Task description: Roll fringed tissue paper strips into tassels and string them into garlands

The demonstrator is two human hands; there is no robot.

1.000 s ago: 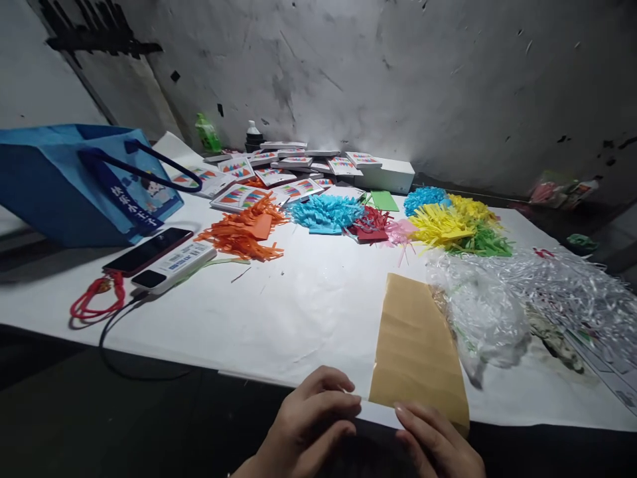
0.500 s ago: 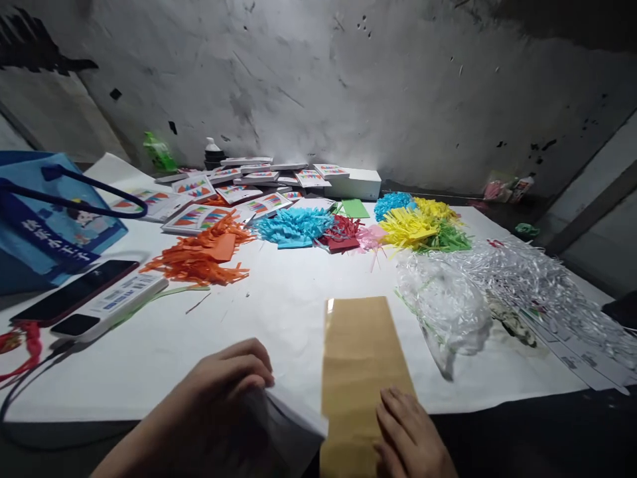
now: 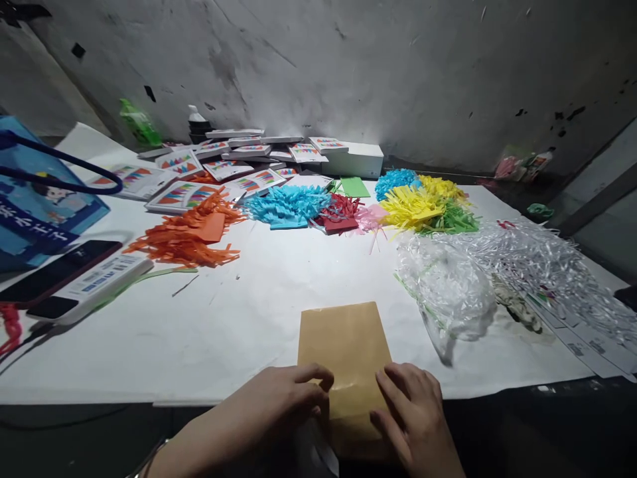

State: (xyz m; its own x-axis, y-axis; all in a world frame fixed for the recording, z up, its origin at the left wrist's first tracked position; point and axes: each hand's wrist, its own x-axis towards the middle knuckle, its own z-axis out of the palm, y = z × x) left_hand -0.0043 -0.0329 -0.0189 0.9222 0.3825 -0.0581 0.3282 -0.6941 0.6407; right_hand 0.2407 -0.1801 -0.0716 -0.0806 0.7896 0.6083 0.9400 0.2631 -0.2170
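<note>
A brown paper sheet or envelope (image 3: 343,338) lies at the front edge of the white-covered table, its near part reaching past the edge. My left hand (image 3: 293,398) is at its left side, fingers curled on it, with a pale, blurred sheet (image 3: 316,445) hanging below the fingers. On the right side of the brown paper rests my right hand (image 3: 411,405), fingers apart and bent over its edge. What my left fingertips grip is partly hidden.
Orange (image 3: 199,232), blue (image 3: 288,206), red (image 3: 341,212) and yellow (image 3: 413,207) paper tassels lie across the middle. Behind are stacked printed packs (image 3: 249,151). A clear plastic bag (image 3: 448,285) is right; a phone (image 3: 64,269) and blue bag (image 3: 44,199) are left.
My left hand has moved right onto the brown paper, which now shows wider. The pale sheet has dropped lower beneath that hand. The view has shifted slightly.
</note>
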